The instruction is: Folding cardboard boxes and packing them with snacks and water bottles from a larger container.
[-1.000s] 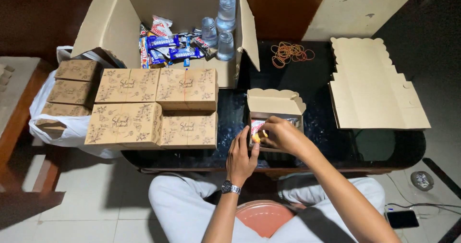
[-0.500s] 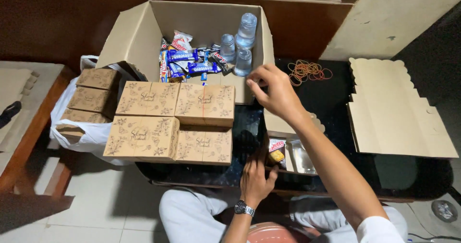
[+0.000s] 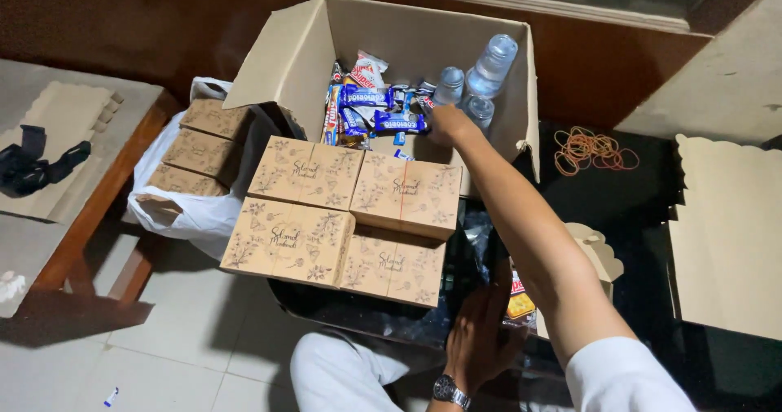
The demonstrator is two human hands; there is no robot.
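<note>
Water bottles (image 3: 476, 82) stand upright at far right of cardboard box (image 3: 423, 33); right hand (image 3: 446, 124) just near of them, grip hidden, can't tell. Left hand (image 3: 481, 339) flat on small snack box (image 3: 599, 253), near edge.

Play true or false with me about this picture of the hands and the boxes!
1. The right hand reaches into the big cardboard box. True.
2. The big box holds only toys. False: it holds snack packets and water bottles.
3. The left hand wears a wristwatch. True.
4. The rubber bands are inside the big box. False: they lie on the dark table beside it.
5. Four closed patterned boxes lie together. True.
</note>
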